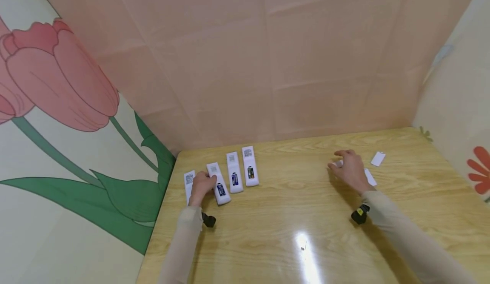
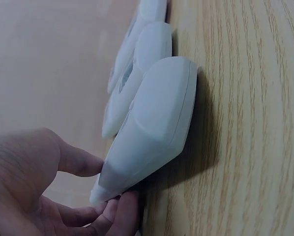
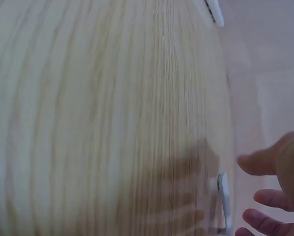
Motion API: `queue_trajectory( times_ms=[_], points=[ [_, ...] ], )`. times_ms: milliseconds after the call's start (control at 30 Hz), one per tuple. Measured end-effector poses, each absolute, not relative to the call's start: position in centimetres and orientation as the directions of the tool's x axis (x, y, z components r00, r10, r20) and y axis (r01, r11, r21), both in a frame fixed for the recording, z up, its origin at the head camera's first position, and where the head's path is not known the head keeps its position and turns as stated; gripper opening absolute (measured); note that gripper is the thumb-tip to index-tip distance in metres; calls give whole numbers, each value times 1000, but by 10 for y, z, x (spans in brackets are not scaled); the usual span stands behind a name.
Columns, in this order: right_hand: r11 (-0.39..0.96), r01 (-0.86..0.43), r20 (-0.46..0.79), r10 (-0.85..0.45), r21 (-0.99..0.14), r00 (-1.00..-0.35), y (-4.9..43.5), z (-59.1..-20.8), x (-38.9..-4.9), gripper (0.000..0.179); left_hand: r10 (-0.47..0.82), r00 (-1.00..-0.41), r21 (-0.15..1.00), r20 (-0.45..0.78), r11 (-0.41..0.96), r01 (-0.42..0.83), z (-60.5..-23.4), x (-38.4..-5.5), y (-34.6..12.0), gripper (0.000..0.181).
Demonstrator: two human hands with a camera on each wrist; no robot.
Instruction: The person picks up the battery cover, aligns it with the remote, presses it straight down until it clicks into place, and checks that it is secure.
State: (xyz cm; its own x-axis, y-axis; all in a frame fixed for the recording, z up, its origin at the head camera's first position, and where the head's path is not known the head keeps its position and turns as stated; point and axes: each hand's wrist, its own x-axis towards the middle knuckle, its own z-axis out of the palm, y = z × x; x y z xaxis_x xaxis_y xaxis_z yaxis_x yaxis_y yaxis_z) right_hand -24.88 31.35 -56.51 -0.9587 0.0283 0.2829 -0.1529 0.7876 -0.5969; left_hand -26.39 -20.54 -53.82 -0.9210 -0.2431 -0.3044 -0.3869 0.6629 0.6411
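My left hand [image 1: 202, 186] pinches a white remote control [image 1: 213, 169] near its far end. In the left wrist view the thumb lies on one face of this remote [image 2: 152, 113] and the fingers are tucked under its edge. Its battery compartment is uncovered, with dark-blue batteries [image 1: 220, 190] inside. Over at the right, my right hand [image 1: 349, 171] hovers with fingers spread around a small white battery cover [image 1: 339, 163]. The right wrist view has the cover [image 3: 224, 201] on the table, apart from the thumb and fingertips.
Two more remotes [image 1: 235, 172] [image 1: 250, 166] with uncovered batteries lie right of the held one. Another remote [image 1: 189, 178] is partly hidden by the left hand. Two white covers [image 1: 378, 158] [image 1: 370, 177] lie by the right hand. A pink-draped wall [image 1: 268, 63] borders the wooden table [image 1: 268, 233].
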Motion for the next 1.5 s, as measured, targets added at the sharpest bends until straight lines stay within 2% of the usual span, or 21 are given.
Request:
queue_trajectory(
  times_ms=[200, 400, 733, 1000, 1333, 1500],
  points=[
    [830, -87, 233, 53, -550, -971, 320, -568, -248, 60, -248, -915, 655, -318, 641, -401, -535, -264, -204, 47],
    [859, -32, 194, 79, -510, -978, 325, -571, -249, 64, -241, -915, 670, -325, 624, -402, -539, -266, -207, 43],
    [866, 19, 127, 94, -500, -987, 330, -570, -247, 68, -232, -920, 714, -316, 581, -392, -541, -265, -210, 51],
    [875, 39, 82, 89, -482, -993, 334, -572, -247, 62, -241, -913, 735, -328, 543, -407, -542, -268, -208, 48],
    [849, 62, 81, 122, -524, -989, 332, -571, -248, 66, -280, -907, 757, -316, 502, -419, -544, -270, -206, 44],
    [837, 32, 109, 109, -547, -988, 332, -569, -251, 64, -284, -905, 779, -316, 467, -418, -543, -268, -207, 45]
  ],
)
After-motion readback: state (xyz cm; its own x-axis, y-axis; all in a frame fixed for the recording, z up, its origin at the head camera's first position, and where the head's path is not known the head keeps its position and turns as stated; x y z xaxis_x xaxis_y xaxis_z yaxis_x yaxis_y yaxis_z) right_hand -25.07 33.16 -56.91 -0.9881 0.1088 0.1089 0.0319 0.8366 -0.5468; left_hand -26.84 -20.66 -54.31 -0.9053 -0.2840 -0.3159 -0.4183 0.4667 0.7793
